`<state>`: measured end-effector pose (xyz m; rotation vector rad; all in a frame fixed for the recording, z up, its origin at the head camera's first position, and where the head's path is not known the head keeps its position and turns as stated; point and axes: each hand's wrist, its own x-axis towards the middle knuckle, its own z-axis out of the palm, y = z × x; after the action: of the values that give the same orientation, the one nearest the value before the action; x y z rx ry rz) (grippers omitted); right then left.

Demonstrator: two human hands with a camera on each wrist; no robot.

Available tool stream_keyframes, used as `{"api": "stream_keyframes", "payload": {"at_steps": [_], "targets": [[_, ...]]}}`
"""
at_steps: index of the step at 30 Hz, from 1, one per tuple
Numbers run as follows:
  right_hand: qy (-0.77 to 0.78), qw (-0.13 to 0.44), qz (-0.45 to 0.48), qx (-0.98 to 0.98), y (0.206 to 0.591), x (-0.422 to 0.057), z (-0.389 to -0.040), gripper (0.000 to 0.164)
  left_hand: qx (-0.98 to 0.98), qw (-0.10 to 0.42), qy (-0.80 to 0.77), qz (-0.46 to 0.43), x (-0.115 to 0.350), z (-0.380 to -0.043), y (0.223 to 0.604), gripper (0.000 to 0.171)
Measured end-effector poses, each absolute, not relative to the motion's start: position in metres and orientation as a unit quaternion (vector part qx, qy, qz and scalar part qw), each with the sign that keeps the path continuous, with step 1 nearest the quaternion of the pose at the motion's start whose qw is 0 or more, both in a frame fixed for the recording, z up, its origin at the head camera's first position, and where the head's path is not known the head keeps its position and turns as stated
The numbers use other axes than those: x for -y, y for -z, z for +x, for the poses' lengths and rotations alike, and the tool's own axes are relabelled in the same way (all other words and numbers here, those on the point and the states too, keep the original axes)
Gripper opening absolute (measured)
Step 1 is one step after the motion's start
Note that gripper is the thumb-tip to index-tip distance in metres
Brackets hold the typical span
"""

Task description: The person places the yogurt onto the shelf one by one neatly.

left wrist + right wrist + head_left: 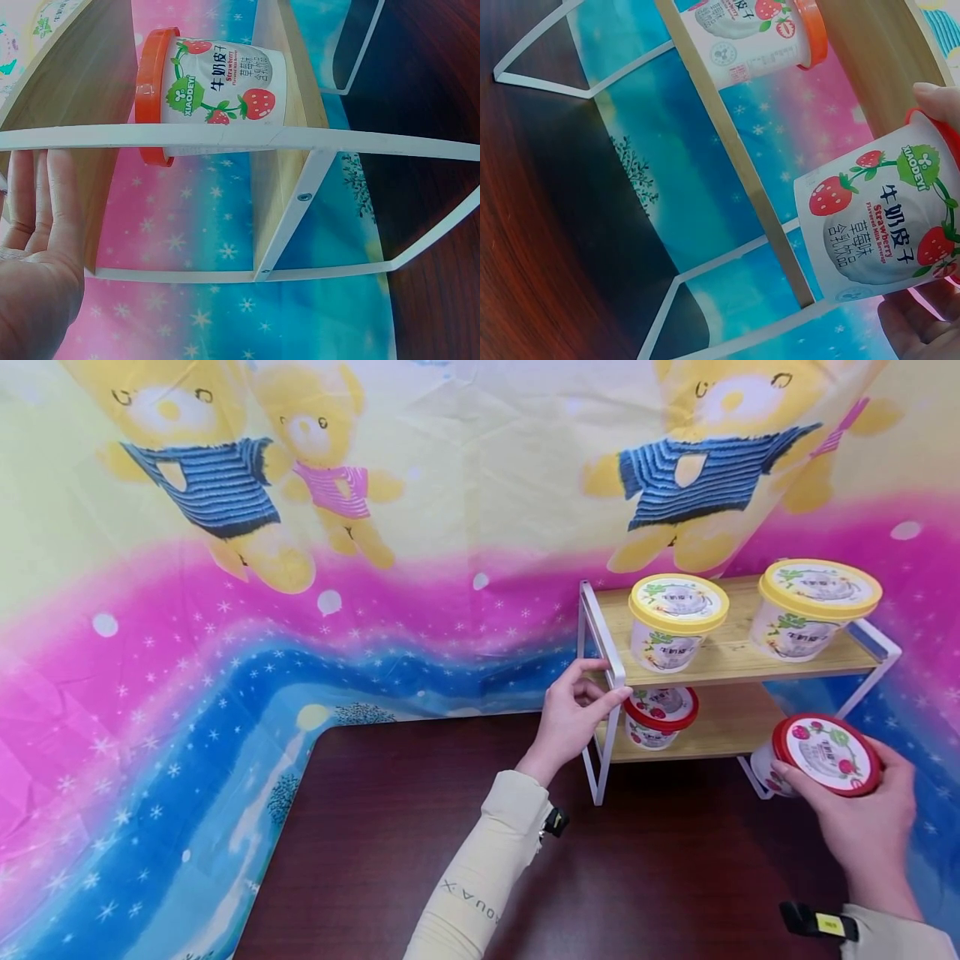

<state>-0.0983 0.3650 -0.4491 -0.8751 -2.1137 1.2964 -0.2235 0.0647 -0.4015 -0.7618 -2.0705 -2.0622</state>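
My right hand [873, 814] grips a strawberry milk tub with a red lid [831, 756] around its lid and side. This tub is tilted, in front of the lower shelf's right end; its printed side [885, 217] faces the right wrist view. My left hand [573, 714] holds the white metal frame [602, 635] of a two-tier rack at its left front corner, fingers [60, 195] behind the bar. Another red-lidded strawberry tub [660, 718] stands at the left of the lower shelf [731, 722], partly hidden by the upper board.
Two yellow-lidded tubs stand on the upper shelf [738, 652], one tub [678, 622] at the left and the other tub [813, 610] at the right. The rack stands on a dark wood table [420, 827], against a cloth backdrop [465, 527] printed with bears.
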Motion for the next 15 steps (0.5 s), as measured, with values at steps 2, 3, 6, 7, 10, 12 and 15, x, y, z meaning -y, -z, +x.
{"api": "stream_keyframes", "payload": {"at_steps": [2, 3, 6, 7, 10, 12, 15], "targets": [[-0.48, 0.251, -0.32, 0.777, 0.448, -0.364, -0.1, 0.091, 0.685, 0.061, 0.682, -0.251, -0.065, -0.224, 0.402, 0.037], [-0.483, 0.248, -0.32, 0.776, 0.447, -0.364, -0.101, 0.091, 0.685, 0.06, 0.681, -0.251, -0.065, -0.224, 0.402, 0.037], [-0.486, 0.246, -0.316, 0.777, 0.445, -0.362, -0.104, 0.091, 0.685, 0.061, 0.68, -0.253, -0.065, -0.224, 0.402, 0.037], [-0.486, 0.244, -0.315, 0.778, 0.445, -0.362, -0.105, 0.091, 0.686, 0.062, 0.679, -0.255, -0.065, -0.224, 0.402, 0.037], [-0.483, 0.248, -0.31, 0.78, 0.444, -0.36, -0.108, 0.09, 0.685, 0.064, 0.678, -0.257, -0.065, -0.224, 0.402, 0.037], [-0.482, 0.249, -0.307, 0.782, 0.443, -0.359, -0.11, 0.089, 0.686, 0.063, 0.678, -0.257, -0.065, -0.224, 0.402, 0.037], [-0.484, 0.254, -0.302, 0.781, 0.442, -0.359, -0.112, 0.088, 0.686, 0.061, 0.678, -0.255, -0.064, -0.224, 0.402, 0.037]]}}
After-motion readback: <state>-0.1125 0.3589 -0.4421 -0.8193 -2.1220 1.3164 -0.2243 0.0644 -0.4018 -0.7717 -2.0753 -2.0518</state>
